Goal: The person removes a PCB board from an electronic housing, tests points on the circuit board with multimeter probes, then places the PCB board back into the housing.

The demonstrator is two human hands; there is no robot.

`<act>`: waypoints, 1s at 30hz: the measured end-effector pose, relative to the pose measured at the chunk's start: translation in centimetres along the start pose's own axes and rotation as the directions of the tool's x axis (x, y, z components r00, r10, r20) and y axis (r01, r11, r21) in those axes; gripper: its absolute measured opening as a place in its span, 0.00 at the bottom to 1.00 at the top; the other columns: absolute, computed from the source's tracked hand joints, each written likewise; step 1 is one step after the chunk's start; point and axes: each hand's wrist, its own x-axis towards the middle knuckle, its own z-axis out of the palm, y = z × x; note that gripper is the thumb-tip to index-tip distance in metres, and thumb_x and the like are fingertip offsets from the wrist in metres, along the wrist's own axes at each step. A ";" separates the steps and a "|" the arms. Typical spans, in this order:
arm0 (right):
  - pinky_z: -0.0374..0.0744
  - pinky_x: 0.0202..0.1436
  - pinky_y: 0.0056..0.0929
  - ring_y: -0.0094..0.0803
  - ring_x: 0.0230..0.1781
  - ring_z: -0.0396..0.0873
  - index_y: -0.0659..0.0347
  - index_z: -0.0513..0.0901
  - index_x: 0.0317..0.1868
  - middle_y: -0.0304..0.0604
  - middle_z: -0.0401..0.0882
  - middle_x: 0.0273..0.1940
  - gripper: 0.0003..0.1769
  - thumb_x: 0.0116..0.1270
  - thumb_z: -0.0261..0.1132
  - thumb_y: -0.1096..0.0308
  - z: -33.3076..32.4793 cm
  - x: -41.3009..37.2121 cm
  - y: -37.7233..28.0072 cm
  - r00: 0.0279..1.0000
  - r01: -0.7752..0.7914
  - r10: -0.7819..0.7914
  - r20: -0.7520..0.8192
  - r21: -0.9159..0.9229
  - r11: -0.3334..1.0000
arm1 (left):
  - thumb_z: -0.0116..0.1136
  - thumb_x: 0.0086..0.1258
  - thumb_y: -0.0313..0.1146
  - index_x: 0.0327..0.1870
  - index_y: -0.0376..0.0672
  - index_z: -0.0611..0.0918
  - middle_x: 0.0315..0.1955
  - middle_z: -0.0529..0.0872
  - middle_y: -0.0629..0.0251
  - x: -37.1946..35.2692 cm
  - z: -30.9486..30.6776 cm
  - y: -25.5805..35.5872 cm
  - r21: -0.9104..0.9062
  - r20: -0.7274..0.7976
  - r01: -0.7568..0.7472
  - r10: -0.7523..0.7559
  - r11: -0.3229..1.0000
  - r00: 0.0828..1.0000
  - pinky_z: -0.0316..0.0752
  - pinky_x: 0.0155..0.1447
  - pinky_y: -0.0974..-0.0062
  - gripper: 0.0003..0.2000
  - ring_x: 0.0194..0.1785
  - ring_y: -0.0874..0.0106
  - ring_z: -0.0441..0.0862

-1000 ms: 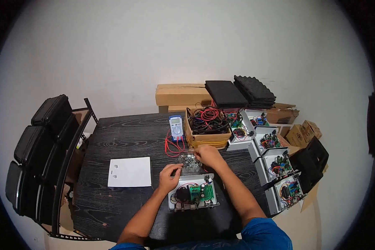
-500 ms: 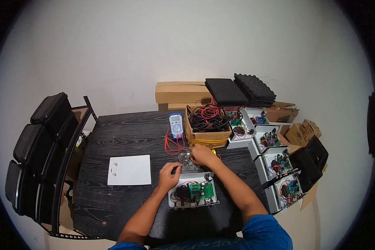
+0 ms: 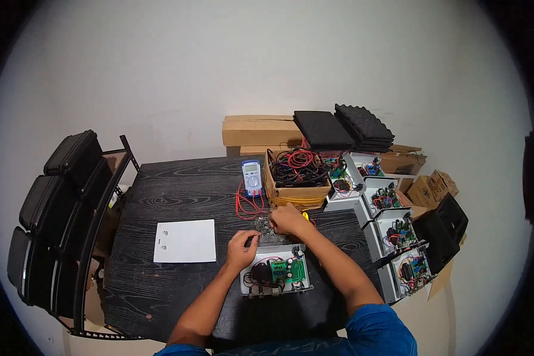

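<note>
A clear plastic box of small metal parts [image 3: 266, 225] lies on the black table between my hands. My right hand [image 3: 288, 220] reaches to its right side, the fingers drawn together over the small parts; what they pinch is too small to make out. My left hand [image 3: 241, 249] is at the box's near left corner, thumb and fingertips closed together, and I cannot make out anything in them. Just below both hands sits an open white metal enclosure [image 3: 305, 286] with a green circuit board [image 3: 295, 272] and black and red wires inside.
A white panel [image 3: 185, 241] lies at left. Behind the hands stand a multimeter [image 3: 252, 176] with red leads and a cardboard box [image 3: 302, 196] of cables. Several open white enclosures [image 3: 391, 237] line the right edge. Black cases [image 3: 47, 204] sit on a rack at left.
Both hands stay almost in place, with only slight finger movement at the box of small parts. The whole view has shifted very slightly.
</note>
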 end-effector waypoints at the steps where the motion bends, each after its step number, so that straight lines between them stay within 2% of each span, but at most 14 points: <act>1: 0.81 0.53 0.51 0.50 0.48 0.90 0.54 0.91 0.41 0.50 0.92 0.42 0.07 0.64 0.69 0.65 0.0 0.0 0.1 1.000 0.000 0.001 -0.016 0.050 0.999 | 0.65 0.72 0.26 0.47 0.41 0.90 0.42 0.92 0.56 0.0 0.0 -0.1 0.001 -0.001 -0.002 0.002 1.000 1.000 0.83 0.55 0.62 0.07 0.48 0.57 0.90; 6: 0.80 0.56 0.48 0.49 0.46 0.88 0.55 0.90 0.48 0.49 0.91 0.42 0.12 0.64 0.70 0.67 -0.5 0.2 0.6 0.997 0.006 0.015 -0.075 0.272 0.962 | 0.65 0.72 0.25 0.47 0.40 0.90 0.42 0.92 0.56 -0.1 0.1 -0.2 0.002 -0.002 0.006 -0.006 1.000 1.000 0.83 0.55 0.62 0.07 0.48 0.57 0.90; 9: 0.82 0.52 0.42 0.40 0.43 0.89 0.59 0.89 0.49 0.45 0.91 0.41 0.10 0.71 0.68 0.67 -0.9 -0.1 0.5 0.991 0.045 0.022 -0.132 0.481 0.875 | 0.65 0.72 0.25 0.47 0.40 0.90 0.41 0.92 0.56 -0.1 0.0 -0.1 0.003 -0.005 0.006 -0.006 1.000 1.000 0.83 0.55 0.62 0.07 0.48 0.57 0.90; 12: 0.83 0.47 0.33 0.27 0.42 0.87 0.63 0.87 0.50 0.40 0.89 0.40 0.08 0.78 0.65 0.69 -1.4 -0.8 0.0 0.979 0.141 0.008 -0.203 0.709 0.691 | 0.65 0.72 0.25 0.46 0.40 0.90 0.41 0.92 0.56 0.0 0.0 0.1 0.008 -0.017 -0.007 0.007 1.000 1.000 0.83 0.56 0.62 0.06 0.48 0.56 0.90; 16: 0.83 0.47 0.24 0.21 0.44 0.85 0.66 0.83 0.54 0.35 0.86 0.41 0.08 0.79 0.64 0.74 -0.2 -1.5 -0.8 0.982 0.186 -0.038 -0.184 0.931 0.315 | 0.67 0.71 0.25 0.46 0.41 0.90 0.39 0.91 0.57 0.3 -0.1 0.1 0.011 -0.046 -0.055 0.055 0.998 0.997 0.81 0.61 0.58 0.06 0.46 0.57 0.89; 18: 0.83 0.48 0.21 0.20 0.44 0.86 0.66 0.82 0.56 0.35 0.85 0.42 0.09 0.80 0.64 0.75 -0.2 -2.8 -1.9 0.990 0.137 -0.052 -0.130 0.978 0.156 | 0.67 0.71 0.25 0.45 0.42 0.90 0.38 0.91 0.58 0.5 0.0 0.5 0.031 -0.073 -0.088 0.090 0.996 0.993 0.79 0.65 0.55 0.06 0.46 0.57 0.89; 19: 0.83 0.49 0.21 0.20 0.44 0.86 0.65 0.82 0.57 0.35 0.86 0.42 0.09 0.80 0.65 0.75 -0.2 -3.3 -2.4 0.989 0.144 -0.060 -0.135 0.972 0.186 | 0.67 0.71 0.25 0.45 0.42 0.90 0.37 0.91 0.59 0.7 0.0 0.9 0.049 -0.087 -0.098 0.102 0.994 0.991 0.77 0.67 0.53 0.05 0.46 0.58 0.89; 22: 0.84 0.51 0.22 0.22 0.43 0.85 0.67 0.81 0.57 0.37 0.84 0.42 0.10 0.79 0.65 0.77 0.0 -4.3 -3.7 0.990 0.142 -0.033 -0.141 0.989 0.048 | 0.68 0.70 0.25 0.45 0.43 0.90 0.37 0.91 0.60 0.7 0.0 1.7 0.050 -0.086 -0.117 0.121 0.992 0.989 0.75 0.70 0.49 0.05 0.45 0.59 0.89; 26: 0.85 0.52 0.23 0.24 0.45 0.87 0.67 0.80 0.55 0.39 0.85 0.43 0.08 0.79 0.67 0.77 0.7 -4.8 -4.2 0.981 0.190 0.058 -0.187 0.981 -0.044 | 0.68 0.70 0.25 0.45 0.44 0.90 0.37 0.91 0.61 0.7 -0.1 2.6 0.059 -0.057 -0.121 0.124 0.991 0.991 0.73 0.73 0.48 0.06 0.45 0.60 0.89; 30: 0.86 0.53 0.24 0.25 0.45 0.88 0.67 0.80 0.53 0.40 0.86 0.43 0.08 0.78 0.68 0.77 1.0 -5.1 -4.2 0.980 0.179 0.096 -0.173 0.982 -0.057 | 0.69 0.69 0.25 0.45 0.45 0.91 0.37 0.91 0.62 0.4 0.1 2.4 0.115 -0.022 -0.161 0.165 0.980 0.986 0.72 0.75 0.47 0.06 0.46 0.62 0.90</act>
